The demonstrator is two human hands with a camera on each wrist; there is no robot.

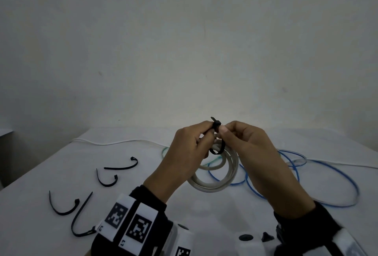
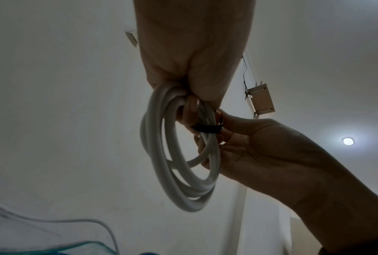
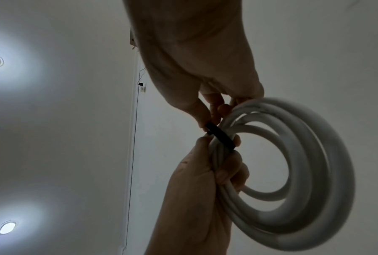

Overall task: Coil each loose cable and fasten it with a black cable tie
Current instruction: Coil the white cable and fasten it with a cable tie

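Note:
Both hands hold a white cable coil [image 1: 214, 184] up over the table. A black cable tie [image 1: 217, 149] is looped around the coil's top strands, its head [image 1: 217, 123] sticking up between the hands. My left hand [image 1: 206, 131] grips the coil [image 2: 173, 172] with curled fingers and pinches the tie from the left. My right hand [image 1: 224, 131] pinches the tie [image 3: 222, 138] from the right. In the left wrist view the tie [image 2: 206, 129] crosses the strands between both hands. The tie's tail end is hidden by fingers.
Several loose black cable ties [image 1: 122, 166] lie on the white table [image 1: 143, 180] to the left. A loose blue cable [image 1: 306, 176], a teal cable [image 1: 166, 150] and a thin white cable [image 1: 114, 143] sprawl behind and to the right of the hands.

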